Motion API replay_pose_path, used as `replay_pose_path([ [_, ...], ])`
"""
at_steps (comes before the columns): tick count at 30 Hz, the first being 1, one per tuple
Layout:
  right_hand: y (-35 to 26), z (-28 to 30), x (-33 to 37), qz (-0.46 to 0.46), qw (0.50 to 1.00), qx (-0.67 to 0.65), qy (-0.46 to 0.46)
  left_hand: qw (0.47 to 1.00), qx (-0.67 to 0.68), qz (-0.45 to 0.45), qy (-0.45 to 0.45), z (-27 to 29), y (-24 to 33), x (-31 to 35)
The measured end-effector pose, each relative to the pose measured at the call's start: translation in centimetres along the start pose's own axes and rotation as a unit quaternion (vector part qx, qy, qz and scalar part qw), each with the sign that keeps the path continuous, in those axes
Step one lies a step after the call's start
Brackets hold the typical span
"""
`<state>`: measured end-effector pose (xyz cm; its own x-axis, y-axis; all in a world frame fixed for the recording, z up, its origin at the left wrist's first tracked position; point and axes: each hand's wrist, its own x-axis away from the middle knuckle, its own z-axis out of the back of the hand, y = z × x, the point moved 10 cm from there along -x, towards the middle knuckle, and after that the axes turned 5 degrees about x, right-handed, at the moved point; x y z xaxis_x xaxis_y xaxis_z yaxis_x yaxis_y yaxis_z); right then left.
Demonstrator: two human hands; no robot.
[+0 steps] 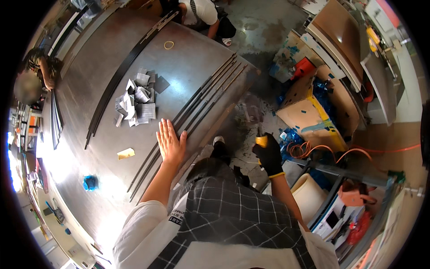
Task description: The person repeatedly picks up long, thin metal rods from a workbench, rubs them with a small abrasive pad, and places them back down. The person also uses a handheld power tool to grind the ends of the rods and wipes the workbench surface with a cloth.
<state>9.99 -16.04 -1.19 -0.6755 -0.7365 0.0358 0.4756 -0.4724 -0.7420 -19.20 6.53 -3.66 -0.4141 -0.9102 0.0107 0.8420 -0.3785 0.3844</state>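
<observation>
My bare left hand (171, 145) rests palm down with its fingers stretched out, across a row of long, thin dark strips (197, 105) on the metal-topped table (130, 42). The strips run slantwise along the table's right side. Off the table to the right, my right hand (269, 154) wears a black glove with a yellow cuff. Its fingers are closed round a yellow-handled tool (261, 141); the kind of tool is too small to tell. Left of my left hand lies a loose heap of grey and white folded pieces (139, 101).
More long black strips (116, 83) lie beyond the heap. A yellow ring (169, 45), a yellowish piece (126, 154) and a blue bundle (90, 182) rest on the table. Cardboard boxes (298, 112) and an orange hose (358, 150) are at right. Co-workers (201, 11) are at the table's far edge and left.
</observation>
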Motion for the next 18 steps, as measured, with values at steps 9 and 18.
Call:
replay_pose_path([
  [9,-9.3,-8.1,-10.6,0.081,0.970,0.112,-0.198,0.999,-0.004,0.028,-0.043,0.6,0.4,-0.4],
  [18,-10.0,-8.5,-15.2,0.110,0.958,0.139,-0.224,0.999,0.004,0.027,-0.039,0.6,0.6,-0.7],
])
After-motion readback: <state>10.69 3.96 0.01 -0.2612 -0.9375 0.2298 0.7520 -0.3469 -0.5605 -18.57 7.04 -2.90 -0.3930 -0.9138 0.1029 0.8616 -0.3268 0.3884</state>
